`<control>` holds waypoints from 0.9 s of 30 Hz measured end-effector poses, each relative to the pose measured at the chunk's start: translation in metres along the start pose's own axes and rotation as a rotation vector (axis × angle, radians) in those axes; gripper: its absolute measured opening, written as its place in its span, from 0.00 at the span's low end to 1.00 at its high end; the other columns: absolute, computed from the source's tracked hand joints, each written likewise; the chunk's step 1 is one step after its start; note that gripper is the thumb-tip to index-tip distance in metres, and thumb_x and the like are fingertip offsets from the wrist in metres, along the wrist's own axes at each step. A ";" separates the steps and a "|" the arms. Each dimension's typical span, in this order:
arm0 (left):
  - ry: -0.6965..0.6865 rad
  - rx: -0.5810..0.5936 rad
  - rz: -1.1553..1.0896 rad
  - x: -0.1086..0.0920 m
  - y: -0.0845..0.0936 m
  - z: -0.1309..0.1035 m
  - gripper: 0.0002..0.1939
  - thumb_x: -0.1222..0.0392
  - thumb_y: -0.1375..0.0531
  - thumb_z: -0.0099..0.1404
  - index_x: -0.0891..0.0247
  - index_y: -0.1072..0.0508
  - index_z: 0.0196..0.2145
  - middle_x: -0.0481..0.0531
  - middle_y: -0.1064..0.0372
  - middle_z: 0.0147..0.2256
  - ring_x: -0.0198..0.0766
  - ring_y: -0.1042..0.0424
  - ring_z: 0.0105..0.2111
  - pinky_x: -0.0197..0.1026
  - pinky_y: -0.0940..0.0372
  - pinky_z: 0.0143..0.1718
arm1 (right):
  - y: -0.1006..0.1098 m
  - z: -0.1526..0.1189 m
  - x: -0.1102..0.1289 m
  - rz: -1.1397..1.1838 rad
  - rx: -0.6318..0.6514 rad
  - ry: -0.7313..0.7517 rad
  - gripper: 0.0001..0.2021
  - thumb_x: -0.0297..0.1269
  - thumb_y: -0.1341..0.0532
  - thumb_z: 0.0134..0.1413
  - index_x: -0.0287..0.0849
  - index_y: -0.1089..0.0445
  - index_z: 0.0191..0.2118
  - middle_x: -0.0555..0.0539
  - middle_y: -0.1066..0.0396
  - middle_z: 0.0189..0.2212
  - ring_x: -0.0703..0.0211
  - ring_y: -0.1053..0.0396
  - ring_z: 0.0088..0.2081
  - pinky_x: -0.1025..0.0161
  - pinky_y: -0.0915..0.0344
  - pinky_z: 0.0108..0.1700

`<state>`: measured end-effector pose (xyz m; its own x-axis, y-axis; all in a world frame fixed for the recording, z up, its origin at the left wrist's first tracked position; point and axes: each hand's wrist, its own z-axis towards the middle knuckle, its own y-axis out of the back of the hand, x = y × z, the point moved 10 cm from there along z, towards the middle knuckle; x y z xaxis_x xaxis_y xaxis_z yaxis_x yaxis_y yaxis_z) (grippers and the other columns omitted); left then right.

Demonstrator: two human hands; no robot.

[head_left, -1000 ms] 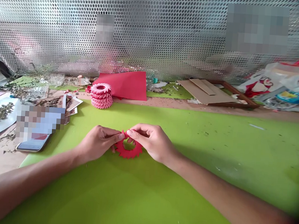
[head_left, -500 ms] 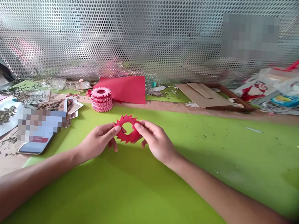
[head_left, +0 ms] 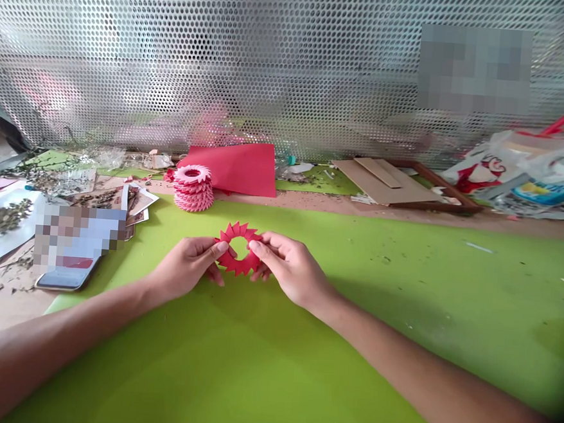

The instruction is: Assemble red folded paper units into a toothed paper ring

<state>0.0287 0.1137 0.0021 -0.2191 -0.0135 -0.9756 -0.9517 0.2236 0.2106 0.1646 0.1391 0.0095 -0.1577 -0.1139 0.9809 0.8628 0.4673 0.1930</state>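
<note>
Between my two hands is a red folded-paper ring [head_left: 238,267] with pointed teeth around its rim and a round hole in the middle. My left hand [head_left: 192,260] pinches its left side, thumb on the front face. The right side is pinched by my right hand [head_left: 292,264], its thumb also on the front and its other fingers partly hidden behind. The ring is held above a green mat [head_left: 233,363]. Beyond it stands a stack of pink and white toothed paper rings [head_left: 193,195].
Red paper [head_left: 246,169] lies behind the stack. At left are a phone [head_left: 68,274], photo prints [head_left: 140,205] and dried plant bits. Cardboard [head_left: 385,183] and plastic bags [head_left: 531,171] lie at the back right, before a perforated metal panel [head_left: 273,63].
The red ring has come down slightly. My right thumb has shifted a little left on it, and my right fingers have drawn in closer behind it.
</note>
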 end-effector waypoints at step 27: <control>-0.219 -0.105 0.628 -0.064 0.073 0.000 0.19 0.46 0.48 0.67 0.61 0.25 0.39 0.53 0.22 0.38 0.39 0.23 0.30 0.37 0.33 0.28 | 0.051 0.023 -0.009 -0.138 -0.165 -0.048 0.19 0.49 0.34 0.52 0.42 0.30 0.43 0.48 0.25 0.26 0.60 0.31 0.24 0.66 0.37 0.23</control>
<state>-0.0271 0.1312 0.0799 -0.6998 0.2886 -0.6535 -0.6759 0.0287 0.7364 0.1986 0.1841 0.0111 -0.2989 -0.1233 0.9463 0.8977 0.3001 0.3227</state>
